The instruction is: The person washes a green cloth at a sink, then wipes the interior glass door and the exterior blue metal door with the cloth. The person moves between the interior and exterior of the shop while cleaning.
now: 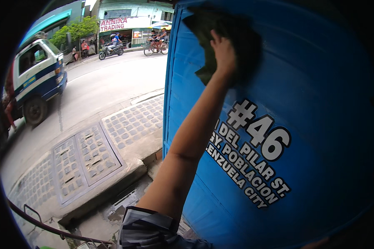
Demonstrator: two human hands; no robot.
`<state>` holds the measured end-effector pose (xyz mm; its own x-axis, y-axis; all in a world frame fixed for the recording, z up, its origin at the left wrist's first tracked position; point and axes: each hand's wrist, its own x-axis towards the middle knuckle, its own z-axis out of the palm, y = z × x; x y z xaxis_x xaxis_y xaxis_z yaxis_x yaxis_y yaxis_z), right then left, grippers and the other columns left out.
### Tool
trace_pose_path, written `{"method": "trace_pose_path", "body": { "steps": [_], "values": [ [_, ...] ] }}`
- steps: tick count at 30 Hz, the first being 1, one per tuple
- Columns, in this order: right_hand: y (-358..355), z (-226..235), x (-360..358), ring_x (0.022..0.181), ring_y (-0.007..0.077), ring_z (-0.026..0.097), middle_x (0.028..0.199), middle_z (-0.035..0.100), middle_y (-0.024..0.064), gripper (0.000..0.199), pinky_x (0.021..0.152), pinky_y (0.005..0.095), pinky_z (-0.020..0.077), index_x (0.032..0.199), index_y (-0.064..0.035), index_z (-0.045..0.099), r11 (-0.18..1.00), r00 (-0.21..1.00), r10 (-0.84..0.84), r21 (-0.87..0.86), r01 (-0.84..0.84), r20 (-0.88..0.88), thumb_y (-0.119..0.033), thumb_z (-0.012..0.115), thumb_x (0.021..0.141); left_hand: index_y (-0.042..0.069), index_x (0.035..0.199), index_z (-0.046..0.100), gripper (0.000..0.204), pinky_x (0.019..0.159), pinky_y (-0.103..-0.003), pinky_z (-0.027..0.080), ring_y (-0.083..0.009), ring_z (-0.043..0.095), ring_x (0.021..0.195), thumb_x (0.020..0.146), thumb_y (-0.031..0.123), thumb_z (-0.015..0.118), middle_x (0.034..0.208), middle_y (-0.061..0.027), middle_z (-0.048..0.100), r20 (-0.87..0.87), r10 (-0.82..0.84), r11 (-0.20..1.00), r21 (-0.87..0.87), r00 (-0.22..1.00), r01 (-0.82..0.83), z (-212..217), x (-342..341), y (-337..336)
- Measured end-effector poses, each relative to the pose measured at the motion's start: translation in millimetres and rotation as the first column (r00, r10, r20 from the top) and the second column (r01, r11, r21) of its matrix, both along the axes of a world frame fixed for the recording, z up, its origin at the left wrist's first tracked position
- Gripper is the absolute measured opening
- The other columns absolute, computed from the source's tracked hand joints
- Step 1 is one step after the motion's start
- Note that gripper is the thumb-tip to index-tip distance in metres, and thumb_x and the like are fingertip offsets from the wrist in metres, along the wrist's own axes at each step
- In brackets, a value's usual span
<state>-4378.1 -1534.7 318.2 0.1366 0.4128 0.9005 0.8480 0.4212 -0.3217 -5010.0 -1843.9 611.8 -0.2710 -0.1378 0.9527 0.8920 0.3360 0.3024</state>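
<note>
My left arm, bare below a dark patterned sleeve, reaches up from the lower edge across a blue painted metal panel. My left hand lies with its fingers stretched out and apart on a dark green cloth. The cloth is spread against the upper part of the panel, under the palm, and its edges are blurred. White lettering with a black outline stands on the panel below my hand, partly covered by my forearm. My right hand is not seen.
Left of the panel runs a stone-set pavement with a metal-framed cover and a sunken gutter. A blue and white vehicle, a motorcycle and a pedal tricycle are on the road. A dark curved rail crosses the lower left.
</note>
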Motion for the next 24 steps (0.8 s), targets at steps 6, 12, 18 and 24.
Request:
{"method": "trace_pose_path", "body": {
  "steps": [6,12,18,24],
  "values": [
    [-3,-3,11,0.122,0.0376,0.046,0.134,0.045,0.0244,0.04,0.104,0.0448,0.0351,0.134,0.0018,0.042,0.984,0.967,-0.18,0.032,0.177,0.181,-0.014,0.034,0.098,0.015,0.143,0.036,0.08,0.105,-0.069,0.015,-0.0526,0.001,0.138,0.071,0.032,0.067,0.152,-0.0259,0.005,-0.198,-0.373,0.911,-0.264,0.906,0.318,-88,301,95],
    [-11,-9,9,0.121,0.0381,0.046,0.134,0.046,0.0244,0.04,0.104,0.0452,0.0351,0.134,0.0013,0.042,0.986,0.963,-0.163,-0.004,0.168,0.215,-0.011,0.033,0.098,0.016,0.114,0.061,0.044,0.078,-0.039,0.051,-0.0262,0.054,0.107,0.075,0.038,0.065,0.118,-0.0083,0.057,0.127,-0.492,0.666,-0.582,0.861,0.466,-186,292,68],
    [-21,11,-10,0.123,0.0359,0.045,0.135,0.045,0.0246,0.043,0.105,0.0441,0.0332,0.135,0.0018,0.04,0.923,0.869,0.235,-0.181,-0.341,-0.436,-0.022,0.03,0.101,0.002,0.099,0.056,0.034,0.082,-0.051,0.042,-0.0388,0.059,0.087,0.076,0.027,0.058,0.081,-0.0189,0.061,0.032,-0.144,0.988,-0.058,0.989,0.145,-178,9,-35],
    [-51,37,-25,0.126,0.0338,0.041,0.139,0.037,0.0261,0.061,0.108,0.0429,0.0295,0.137,0.004,0.036,0.813,0.62,0.378,-0.074,-0.578,-0.687,-0.044,0.029,0.1,0.002,0.1,0.058,0.033,0.089,-0.051,0.038,-0.0387,0.055,0.095,0.077,0.025,0.057,0.092,-0.0189,0.059,0.382,0.122,0.985,0.067,0.916,-0.159,-170,-134,-105]
  ]
}}
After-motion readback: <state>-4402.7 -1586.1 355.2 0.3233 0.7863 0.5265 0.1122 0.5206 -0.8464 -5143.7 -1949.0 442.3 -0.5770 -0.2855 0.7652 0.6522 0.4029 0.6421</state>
